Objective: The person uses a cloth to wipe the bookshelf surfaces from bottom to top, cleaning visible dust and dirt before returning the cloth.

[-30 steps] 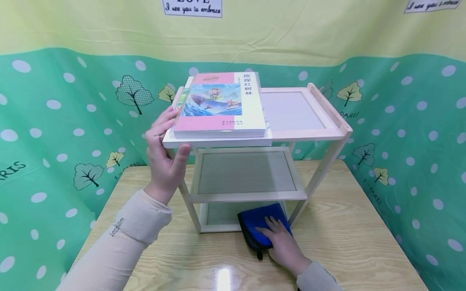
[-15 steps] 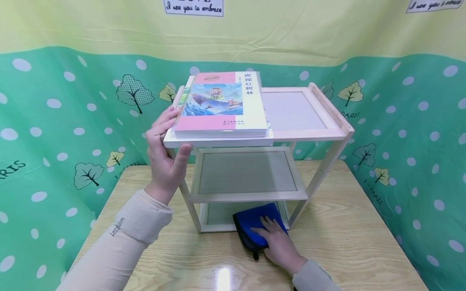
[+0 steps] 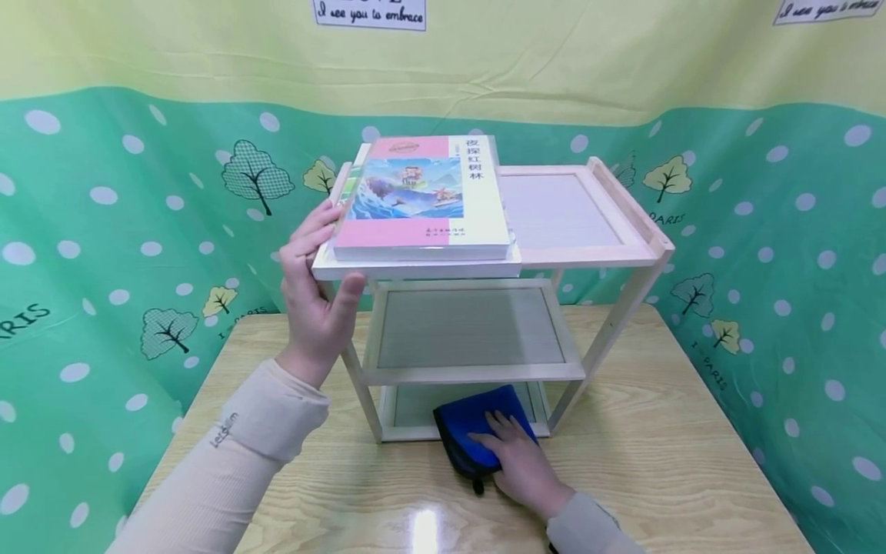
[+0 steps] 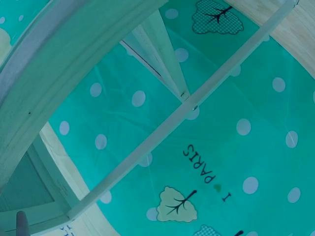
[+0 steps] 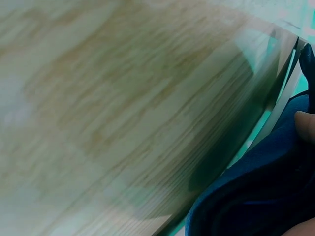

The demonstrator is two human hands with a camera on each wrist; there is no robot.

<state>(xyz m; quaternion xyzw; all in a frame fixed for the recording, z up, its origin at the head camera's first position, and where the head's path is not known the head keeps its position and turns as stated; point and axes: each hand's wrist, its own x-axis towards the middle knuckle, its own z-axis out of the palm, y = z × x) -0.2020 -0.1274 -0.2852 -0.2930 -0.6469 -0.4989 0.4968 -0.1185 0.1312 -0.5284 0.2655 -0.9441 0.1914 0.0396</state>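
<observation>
Our spread left hand (image 3: 311,300) rests against the pale wooden rack (image 3: 474,374), left of centre; our right hand (image 3: 527,468) grips the blue, black-edged fabric pouch (image 3: 462,422), lower centre, seemingly only partway over the bottom shelf (image 3: 411,408), its near part outside.

"What fills the right wrist view?"
"Desk (image 5: 113,108), wood-grained and blurred."
"And at the right?"
"A dark blue pouch (image 5: 248,182) with a black tab (image 5: 308,64) at its top; fingers (image 5: 306,126) touch it at the view's edge."
"Anything between?"
"A green sliver (image 5: 252,138)."
</observation>
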